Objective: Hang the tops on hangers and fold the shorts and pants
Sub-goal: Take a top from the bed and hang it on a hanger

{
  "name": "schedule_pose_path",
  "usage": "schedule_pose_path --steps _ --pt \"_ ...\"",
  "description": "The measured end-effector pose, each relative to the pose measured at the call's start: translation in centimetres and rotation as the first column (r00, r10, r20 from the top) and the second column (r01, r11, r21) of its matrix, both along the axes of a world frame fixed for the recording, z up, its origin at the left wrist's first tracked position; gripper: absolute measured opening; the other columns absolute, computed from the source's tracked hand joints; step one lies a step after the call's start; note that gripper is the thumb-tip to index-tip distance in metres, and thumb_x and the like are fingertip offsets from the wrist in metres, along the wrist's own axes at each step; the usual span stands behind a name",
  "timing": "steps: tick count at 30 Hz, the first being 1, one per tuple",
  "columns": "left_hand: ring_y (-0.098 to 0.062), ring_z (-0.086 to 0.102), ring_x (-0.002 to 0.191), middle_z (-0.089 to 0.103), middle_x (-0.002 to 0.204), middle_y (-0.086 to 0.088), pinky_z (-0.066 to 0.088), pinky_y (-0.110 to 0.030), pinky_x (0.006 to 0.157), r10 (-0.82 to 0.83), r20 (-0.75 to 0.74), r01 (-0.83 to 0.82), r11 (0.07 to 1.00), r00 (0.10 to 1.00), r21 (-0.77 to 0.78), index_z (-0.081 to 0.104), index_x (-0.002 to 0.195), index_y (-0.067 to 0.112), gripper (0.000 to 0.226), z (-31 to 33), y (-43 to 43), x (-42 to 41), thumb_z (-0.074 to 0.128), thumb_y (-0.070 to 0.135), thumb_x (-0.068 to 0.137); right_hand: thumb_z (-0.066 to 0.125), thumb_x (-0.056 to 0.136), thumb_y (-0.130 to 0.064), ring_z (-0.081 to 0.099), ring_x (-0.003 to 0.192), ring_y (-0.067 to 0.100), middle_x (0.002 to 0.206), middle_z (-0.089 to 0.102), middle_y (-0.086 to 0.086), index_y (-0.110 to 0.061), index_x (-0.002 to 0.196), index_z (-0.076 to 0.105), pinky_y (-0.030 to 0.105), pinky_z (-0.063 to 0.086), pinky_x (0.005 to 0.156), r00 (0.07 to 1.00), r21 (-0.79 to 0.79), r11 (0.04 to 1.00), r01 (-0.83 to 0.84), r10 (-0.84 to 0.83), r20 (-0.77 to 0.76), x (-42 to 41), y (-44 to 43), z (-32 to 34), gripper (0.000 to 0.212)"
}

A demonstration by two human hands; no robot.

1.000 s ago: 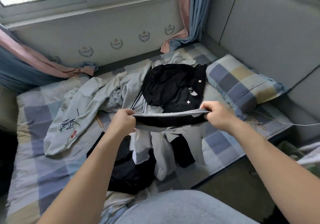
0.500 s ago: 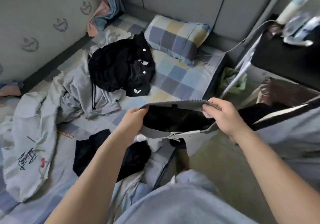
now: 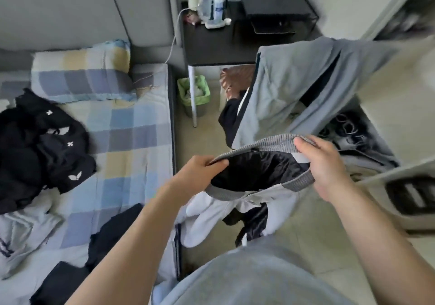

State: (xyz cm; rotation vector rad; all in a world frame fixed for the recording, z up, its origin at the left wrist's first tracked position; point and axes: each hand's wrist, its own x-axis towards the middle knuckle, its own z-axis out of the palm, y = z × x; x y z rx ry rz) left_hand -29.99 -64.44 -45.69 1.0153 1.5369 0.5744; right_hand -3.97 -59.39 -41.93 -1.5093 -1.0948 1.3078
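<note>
Head view: the left hand (image 3: 202, 170) and the right hand (image 3: 322, 163) each pinch the ribbed hem (image 3: 261, 145) of a grey-and-black jacket (image 3: 256, 187), stretching it open between them over the floor, just off the mattress edge (image 3: 173, 125). Its sleeves dangle below the hands. No hanger is visible, so this top is not yet hung. Beyond the right hand a grey garment (image 3: 303, 85) drapes, apparently already up. Left of the left hand, a black pile (image 3: 40, 149) and pale clothes (image 3: 26, 231) lie unsorted on the checked sheet (image 3: 127, 139). By my judgement, most of the work remains.
</note>
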Motion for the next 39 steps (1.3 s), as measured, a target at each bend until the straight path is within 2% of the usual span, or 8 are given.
schedule_pose_path --steps 7,11,15,19,23,28,32,39 --pt "-0.028 0.072 0.092 0.077 0.1 -0.009 0.054 -0.041 0.089 -0.173 0.066 0.171 0.985 0.983 0.039 0.077 0.092 0.027 0.036 0.6 11.3 15.4 0.057 0.056 0.082 0.067 0.077 -0.041 0.072 0.09 0.03 0.092 0.077 0.008 -0.021 0.091 0.078 0.046 0.051 0.09 0.977 0.043 0.978 0.204 -0.206 0.049 15.1 5.0 1.7 0.027" --pt "-0.027 0.07 0.088 0.074 0.093 -0.008 0.054 -0.04 0.088 -0.198 0.108 0.194 0.98 0.974 0.046 0.075 0.088 0.029 0.031 1.8 18.0 25.1 0.054 0.051 0.093 0.064 0.078 -0.04 0.069 0.083 0.022 0.08 0.075 -0.003 -0.029 0.083 0.078 0.04 0.048 0.084 0.952 0.077 0.953 0.294 -0.299 0.07 23.3 9.1 2.8 0.019" --pt "-0.032 0.072 0.098 0.075 0.104 -0.017 0.053 -0.046 0.1 -0.169 0.16 0.167 0.986 0.973 0.025 0.076 0.086 0.018 0.034 3.3 24.4 34.2 0.056 0.042 0.099 0.061 0.082 -0.038 0.062 0.083 0.023 0.082 0.066 0.006 -0.013 0.083 0.071 0.039 0.042 0.079 0.937 0.147 0.931 0.334 -0.345 0.058 30.7 13.1 4.9 0.027" --pt "-0.019 0.06 0.06 0.062 0.064 -0.009 0.049 -0.033 0.066 -0.291 0.119 0.278 0.954 0.949 0.115 0.064 0.075 0.007 0.048 6.8 30.7 41.3 0.05 0.045 0.101 0.059 0.082 -0.043 0.052 0.082 0.024 0.084 0.053 0.009 0.0 0.087 0.057 0.04 0.034 0.079 0.924 0.219 0.902 0.372 -0.382 0.006 36.0 17.1 7.8 0.043" --pt "-0.019 0.057 0.061 0.059 0.068 -0.009 0.046 -0.031 0.062 -0.362 0.096 0.326 0.906 0.927 0.269 0.069 0.092 0.0 0.05 11.3 37.9 46.9 0.05 0.045 0.102 0.057 0.086 -0.042 0.05 0.082 0.023 0.086 0.052 0.007 0.004 0.092 0.056 0.039 0.034 0.079 0.891 0.331 0.841 0.427 -0.454 0.003 39.8 21.9 11.0 0.046" --pt "-0.023 0.072 0.08 0.075 0.085 -0.008 0.054 -0.034 0.077 -0.453 0.208 0.351 0.851 0.867 0.39 0.073 0.094 0.003 0.046 15.9 46.8 53.3 0.05 0.042 0.103 0.058 0.088 -0.035 0.053 0.084 0.022 0.087 0.056 0.008 0.008 0.096 0.059 0.038 0.038 0.08 0.803 0.474 0.691 0.547 -0.592 -0.063 43.4 28.9 14.8 0.043" --pt "-0.019 0.075 0.089 0.078 0.097 -0.004 0.059 -0.033 0.079 -0.573 0.309 0.449 0.805 0.759 0.388 0.077 0.099 0.02 0.034 19.1 53.8 57.5 0.048 0.038 0.106 0.057 0.098 -0.022 0.057 0.076 0.012 0.074 0.062 -0.006 -0.016 0.075 0.066 0.029 0.044 0.073 0.717 0.553 0.552 0.625 -0.686 -0.126 45.4 35.0 17.5 0.026" --pt "-0.026 0.073 0.1 0.076 0.107 -0.01 0.055 -0.043 0.096 -0.786 0.133 0.653 0.584 0.604 0.482 0.072 0.114 0.012 0.044 29.2 67.0 63.3 0.06 0.05 0.097 0.052 0.102 -0.016 0.044 0.071 0.009 0.073 0.048 -0.003 -0.01 0.075 0.054 0.023 0.036 0.063 0.498 0.699 0.19 0.689 -0.825 -0.267 49.3 47.6 25.7 0.028"
